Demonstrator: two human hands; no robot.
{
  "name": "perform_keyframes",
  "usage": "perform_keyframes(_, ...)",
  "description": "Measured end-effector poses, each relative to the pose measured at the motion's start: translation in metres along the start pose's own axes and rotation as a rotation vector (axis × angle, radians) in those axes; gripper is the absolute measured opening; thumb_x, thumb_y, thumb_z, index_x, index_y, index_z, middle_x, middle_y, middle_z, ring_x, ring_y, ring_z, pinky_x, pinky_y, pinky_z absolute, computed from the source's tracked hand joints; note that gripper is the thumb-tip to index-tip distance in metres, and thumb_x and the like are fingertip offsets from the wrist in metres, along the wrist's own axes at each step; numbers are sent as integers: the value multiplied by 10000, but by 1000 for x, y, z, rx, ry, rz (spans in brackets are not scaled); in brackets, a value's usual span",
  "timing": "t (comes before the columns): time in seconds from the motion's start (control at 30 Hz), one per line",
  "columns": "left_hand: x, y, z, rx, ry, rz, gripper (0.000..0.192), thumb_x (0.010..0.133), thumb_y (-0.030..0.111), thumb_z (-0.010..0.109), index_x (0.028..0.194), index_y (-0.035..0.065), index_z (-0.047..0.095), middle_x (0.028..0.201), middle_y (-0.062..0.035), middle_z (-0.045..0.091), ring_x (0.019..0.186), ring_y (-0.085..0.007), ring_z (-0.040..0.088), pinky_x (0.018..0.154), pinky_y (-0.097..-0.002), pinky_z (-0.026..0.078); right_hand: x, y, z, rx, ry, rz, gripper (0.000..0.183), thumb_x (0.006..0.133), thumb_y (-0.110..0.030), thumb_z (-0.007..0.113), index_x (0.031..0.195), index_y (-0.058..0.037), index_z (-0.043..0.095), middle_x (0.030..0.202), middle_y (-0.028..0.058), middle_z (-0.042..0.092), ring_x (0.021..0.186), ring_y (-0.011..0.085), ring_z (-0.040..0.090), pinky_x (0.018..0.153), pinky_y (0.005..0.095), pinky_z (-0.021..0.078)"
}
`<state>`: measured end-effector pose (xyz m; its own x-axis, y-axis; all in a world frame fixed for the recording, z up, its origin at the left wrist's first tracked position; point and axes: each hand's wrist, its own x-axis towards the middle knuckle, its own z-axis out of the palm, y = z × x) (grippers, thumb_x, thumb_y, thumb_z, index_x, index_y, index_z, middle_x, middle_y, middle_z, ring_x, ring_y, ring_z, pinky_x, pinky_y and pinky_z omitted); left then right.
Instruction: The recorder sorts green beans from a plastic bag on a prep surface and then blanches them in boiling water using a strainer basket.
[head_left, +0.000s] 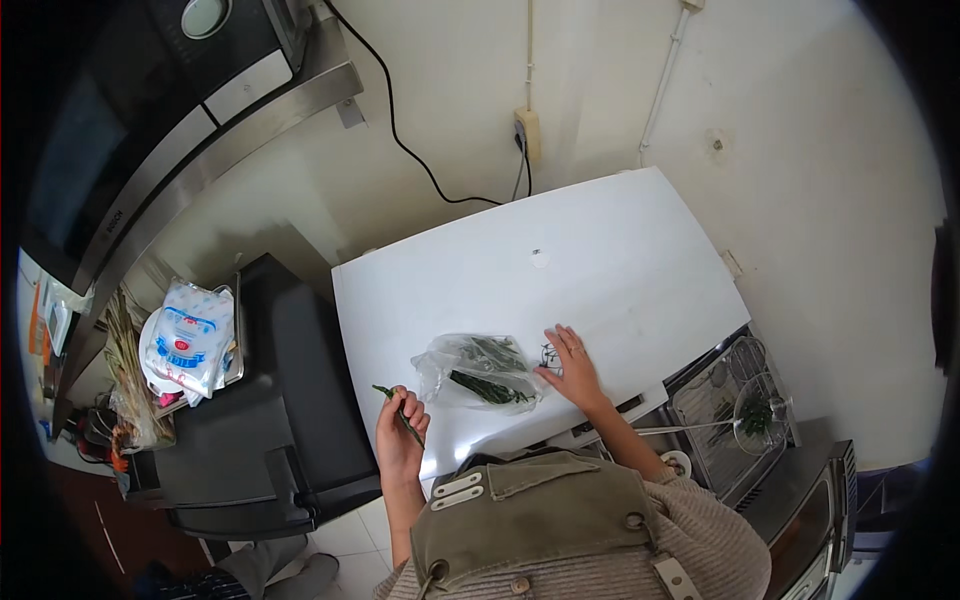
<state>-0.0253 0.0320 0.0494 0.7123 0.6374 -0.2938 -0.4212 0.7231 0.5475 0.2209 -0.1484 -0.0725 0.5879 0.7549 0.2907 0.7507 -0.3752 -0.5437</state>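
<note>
My left hand (403, 431) holds a long green chili pepper (409, 426) upright between thumb and fingers, over the near left edge of a white worktop (480, 277). A clear plastic bag (457, 352) with more long green peppers (489, 388) inside lies on the worktop between my hands. To its right, my right hand (574, 367) is spread palm down with its fingers apart. Beside its thumb lies a small pile of dark, thin pieces, perhaps pepper stems (551, 357).
At the right a strainer (757, 416) with green pieces rests over a wire rack (712, 405). A black bin-like unit (247, 420) stands at the left, carrying a printed plastic packet (187, 341). A Bosch oven (150, 127) sits on a steel shelf upper left. Another person's leg (270, 562) shows below left.
</note>
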Motion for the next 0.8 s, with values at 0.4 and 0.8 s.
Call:
perform_keyframes(0.4, -15, 5, -5, -49, 15, 50, 111, 925, 175, 464, 874, 77, 479, 678, 10, 393, 587, -87, 361, 542, -224, 317, 18, -7, 6, 168, 207, -15, 177, 838, -58, 557, 1002, -59, 623, 1129, 127, 549, 984, 282, 535, 879, 374, 431)
perform_keyframes(0.8, 20, -92, 63, 475, -473, -679, 203, 919, 108, 409, 1095, 18, 455, 867, -67, 539, 770, -130, 517, 681, -242, 423, -23, -80, -89, 996, -280, 344, 269, 940, -107, 446, 1180, -10, 521, 953, 64, 581, 887, 112, 538, 787, 261, 441)
